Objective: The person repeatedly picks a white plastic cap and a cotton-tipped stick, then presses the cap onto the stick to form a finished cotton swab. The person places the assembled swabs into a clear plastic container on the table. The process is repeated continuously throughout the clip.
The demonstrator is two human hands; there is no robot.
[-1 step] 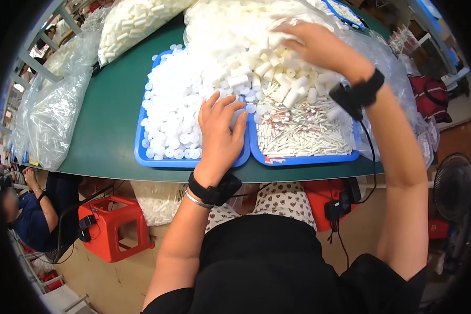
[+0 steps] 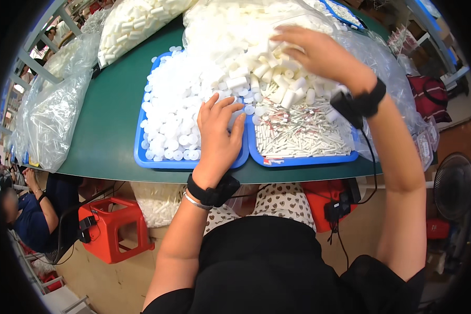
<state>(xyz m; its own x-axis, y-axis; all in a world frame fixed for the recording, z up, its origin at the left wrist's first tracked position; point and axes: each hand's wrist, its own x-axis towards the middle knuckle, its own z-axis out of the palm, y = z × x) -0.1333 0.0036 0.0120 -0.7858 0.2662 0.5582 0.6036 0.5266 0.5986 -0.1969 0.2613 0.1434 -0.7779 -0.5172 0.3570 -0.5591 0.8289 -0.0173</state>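
My left hand lies over the right side of a blue tray heaped with translucent white plastic discs. Its fingers are parted, and no held piece shows. Farther up on the right, my right hand reaches over a spill of white foam cylinders, thumb apart from the stretched fingers. Whether its fingertips touch the cylinders is hard to tell. Beneath that spill, a second blue tray holds many thin white sticks, some with reddish parts.
A large clear bag of cylinders lies behind the trays on the green table. Another filled bag is at the back left, a crumpled clear bag at the left edge. A red stool and a seated person are lower left.
My right hand has shifted slightly, its thumb now showing more clearly apart from the fingers. The left hand stays almost in place.
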